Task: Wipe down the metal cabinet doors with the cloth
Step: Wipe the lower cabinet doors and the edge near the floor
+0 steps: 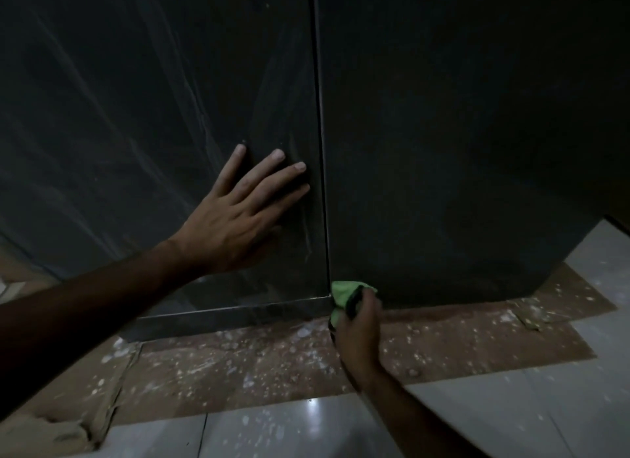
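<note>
Two dark metal cabinet doors fill the view, split by a vertical seam. The left door (pixel 153 116) carries wrinkled clear film. My left hand (pixel 235 215) presses flat on it, fingers straight, tips close to the seam. The right door (pixel 460 133) is bare and dull. My right hand (pixel 358 324) grips a bunched green cloth (pixel 342 292) and holds it against the bottom left corner of the right door, just beside the seam.
A metal plinth (pixel 238 312) runs under the left door. Brown cardboard (pixel 272 362) speckled with white dust or paint covers the floor at the cabinet's foot. Glossy light tiles (pixel 511 413) lie nearer to me and at the right.
</note>
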The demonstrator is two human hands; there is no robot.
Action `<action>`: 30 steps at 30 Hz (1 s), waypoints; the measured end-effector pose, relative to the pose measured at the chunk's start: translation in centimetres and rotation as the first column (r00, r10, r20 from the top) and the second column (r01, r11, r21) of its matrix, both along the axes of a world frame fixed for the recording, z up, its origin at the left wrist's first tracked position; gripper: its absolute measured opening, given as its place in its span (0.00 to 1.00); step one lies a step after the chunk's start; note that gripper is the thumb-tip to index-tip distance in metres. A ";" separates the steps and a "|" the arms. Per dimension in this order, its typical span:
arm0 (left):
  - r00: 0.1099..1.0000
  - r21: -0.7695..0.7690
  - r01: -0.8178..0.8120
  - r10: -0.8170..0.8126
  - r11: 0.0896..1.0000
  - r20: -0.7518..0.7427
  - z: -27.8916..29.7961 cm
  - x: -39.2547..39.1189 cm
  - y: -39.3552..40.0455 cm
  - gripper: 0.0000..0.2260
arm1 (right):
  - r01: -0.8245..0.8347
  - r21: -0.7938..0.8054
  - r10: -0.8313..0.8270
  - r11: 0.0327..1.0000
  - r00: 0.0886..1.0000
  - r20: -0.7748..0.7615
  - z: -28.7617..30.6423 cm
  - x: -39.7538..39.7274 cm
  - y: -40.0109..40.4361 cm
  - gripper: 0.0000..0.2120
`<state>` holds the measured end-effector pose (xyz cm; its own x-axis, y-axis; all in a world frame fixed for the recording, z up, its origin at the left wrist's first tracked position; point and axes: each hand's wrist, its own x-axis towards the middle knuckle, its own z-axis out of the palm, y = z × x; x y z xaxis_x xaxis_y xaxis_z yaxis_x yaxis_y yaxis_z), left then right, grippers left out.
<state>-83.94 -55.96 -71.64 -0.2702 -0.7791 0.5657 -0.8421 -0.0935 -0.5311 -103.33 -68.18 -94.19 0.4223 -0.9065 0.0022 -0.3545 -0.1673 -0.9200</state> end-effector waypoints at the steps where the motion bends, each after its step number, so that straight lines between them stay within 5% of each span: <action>1: 1.000 0.001 0.024 -0.023 1.000 -0.015 -0.1 0.1 0.0 0.28 | -0.030 0.016 0.030 0.999 0.999 0.030 0.8 0.4 0.6 0.27; 5: 0.996 0.001 0.075 -0.075 0.997 -0.037 -0.4 0.5 0.6 0.25 | -0.144 -0.047 0.150 0.988 0.971 0.184 6.3 -0.5 -0.1 0.25; 10: 0.995 -0.056 0.086 -0.088 0.995 -0.044 0.0 0.2 0.7 0.25 | 0.088 -0.535 0.125 0.840 0.928 0.350 18.9 1.0 -1.8 0.19; 15: 0.993 -0.229 0.065 -0.085 0.971 -0.082 2.5 1.1 1.6 0.27 | 0.229 -0.915 0.090 0.333 0.958 0.273 27.7 3.1 -5.3 0.22; 19: 0.995 -0.262 0.005 -0.030 0.965 -0.091 3.4 1.7 2.5 0.26 | -0.098 -0.991 0.160 -0.092 0.981 -0.111 21.9 2.8 -5.5 0.16; 22: 0.995 -0.265 -0.034 0.007 0.964 -0.100 4.4 1.9 2.8 0.27 | -0.403 -0.856 0.134 -0.324 0.876 -0.463 19.5 0.9 -6.1 0.17; 24: 0.993 -0.294 -0.049 0.015 0.955 -0.115 5.3 1.7 2.8 0.27 | -0.319 -0.916 0.179 -0.244 0.913 -0.366 22.4 1.2 -6.4 0.16; 27: 0.990 -0.361 -0.080 0.033 0.929 -0.135 7.1 1.7 2.7 0.27 | 0.042 -0.998 0.199 -0.052 0.979 0.031 31.9 3.8 -5.9 0.17; 30: 0.986 -0.414 -0.109 0.046 0.904 -0.161 8.7 2.0 2.7 0.27 | 0.226 -0.974 0.121 -0.023 0.967 0.222 41.4 6.2 -5.6 0.21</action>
<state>-81.98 -53.23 -62.90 -0.1098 -0.4757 0.8727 -0.8872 -0.3490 -0.3018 -97.17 -73.80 -52.74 0.2031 0.0742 0.9763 -0.2767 -0.9521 0.1299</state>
